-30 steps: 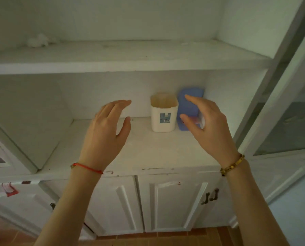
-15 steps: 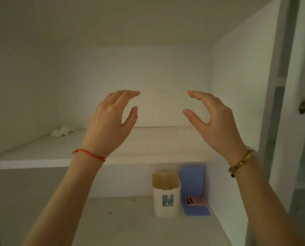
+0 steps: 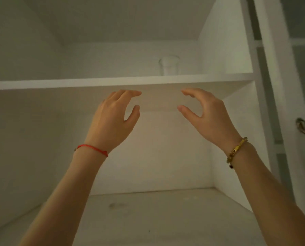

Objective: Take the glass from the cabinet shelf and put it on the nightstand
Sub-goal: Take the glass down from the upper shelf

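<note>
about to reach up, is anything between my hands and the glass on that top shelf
No object blocks it. The glass stands alone on the upper shelf; both open hands, left hand and right hand, are below the shelf's front edge, so they must rise over it.

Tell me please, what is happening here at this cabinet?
A person is reaching up into an open white cabinet with both bare hands. The left hand and the right hand are open, curled and empty, just below the edge of the upper shelf. A clear glass stands upright on that shelf, above and between the hands. Nothing touches it yet.
</note>
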A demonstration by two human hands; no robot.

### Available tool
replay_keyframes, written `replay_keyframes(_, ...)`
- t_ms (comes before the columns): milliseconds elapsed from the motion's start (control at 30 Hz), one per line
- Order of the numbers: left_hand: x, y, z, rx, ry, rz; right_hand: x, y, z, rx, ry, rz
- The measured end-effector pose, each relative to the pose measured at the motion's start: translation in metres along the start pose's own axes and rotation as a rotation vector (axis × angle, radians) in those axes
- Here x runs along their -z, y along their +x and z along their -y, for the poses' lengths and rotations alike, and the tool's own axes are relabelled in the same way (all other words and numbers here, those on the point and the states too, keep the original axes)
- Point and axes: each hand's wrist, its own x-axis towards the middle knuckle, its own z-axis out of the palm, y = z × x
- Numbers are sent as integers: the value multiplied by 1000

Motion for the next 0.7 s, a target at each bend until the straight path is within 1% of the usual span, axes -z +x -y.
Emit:
replay_keyframes(200, -1, 46, -6, -58, -9, -81, 2, 55, 1, 52, -28, -141)
replay_keyframes(267, -2, 60, -8, -60, 2, -83, 2, 77, 1, 40, -40, -150)
replay_keyframes(333, -5, 72, -9, -48, 11, -72, 0, 96, -1, 18, -60, -116)
replay_keyframes(467, -11, 88, -6, -8, 41, -31, -6, 126, -7, -49, -93, 9)
replay_keyframes(600, -17, 94, -2, 28, 57, 10, -14, 149, -9, -164, -146, 102)
replay_keyframes(700, -22, 95, 1, 57, 45, 32, -23, 162, -12, -281, -142, 138)
